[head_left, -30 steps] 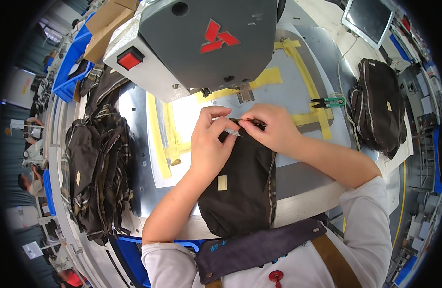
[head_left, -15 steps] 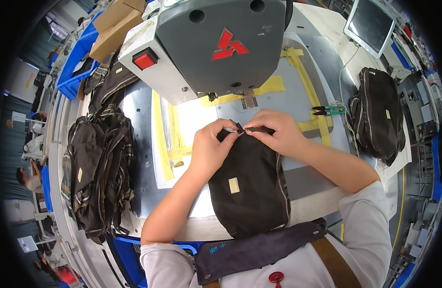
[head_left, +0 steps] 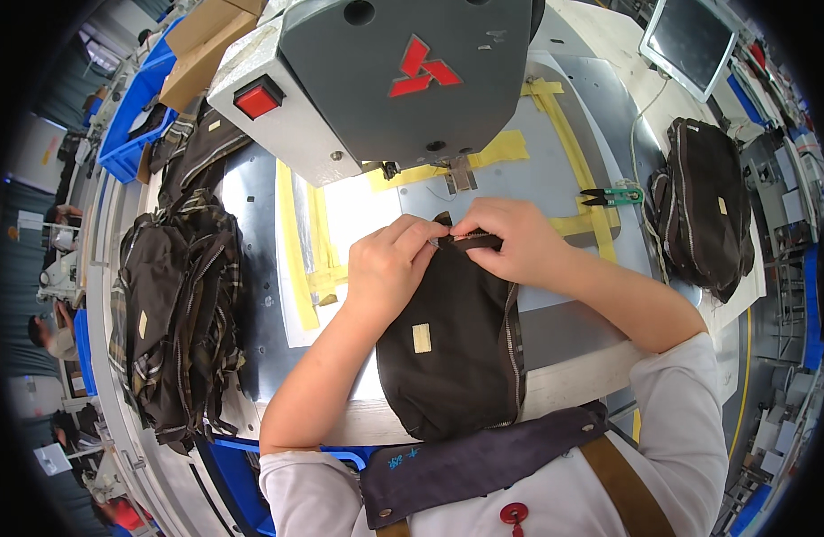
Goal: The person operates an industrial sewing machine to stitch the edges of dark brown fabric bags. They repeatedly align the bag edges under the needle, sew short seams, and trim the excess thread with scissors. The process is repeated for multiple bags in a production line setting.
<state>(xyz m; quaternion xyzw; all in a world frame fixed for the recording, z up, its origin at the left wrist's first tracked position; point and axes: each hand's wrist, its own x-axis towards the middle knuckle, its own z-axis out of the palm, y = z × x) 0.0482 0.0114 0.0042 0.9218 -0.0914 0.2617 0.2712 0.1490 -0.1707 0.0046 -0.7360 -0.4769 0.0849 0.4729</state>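
Note:
A dark brown fabric bag point(head_left: 452, 345) with a pale label and a long side zipper lies in front of me, below the machine head. At its top end, my left hand point(head_left: 389, 268) pinches the zipper end, fingertips pressed together over it. My right hand point(head_left: 515, 242) is closed on the zipper tape point(head_left: 477, 239), which runs sideways under its fingers, almost touching the left fingertips. The exact spot under my fingertips is partly hidden.
A grey machine head point(head_left: 394, 116) overhangs the taped plate point(head_left: 564, 134). Bag piles lie left point(head_left: 166, 309) and right point(head_left: 703, 206). Green snips point(head_left: 619, 197), a screen point(head_left: 689, 40), a blue bin point(head_left: 125, 134) and a cardboard box point(head_left: 192, 67) surround it. People work in the far left background.
My left fingers have shifted from a raised curl to a flatter pinch over the zipper end. My right fingers have changed their hold along the tape. The whole view shifts slightly with my head.

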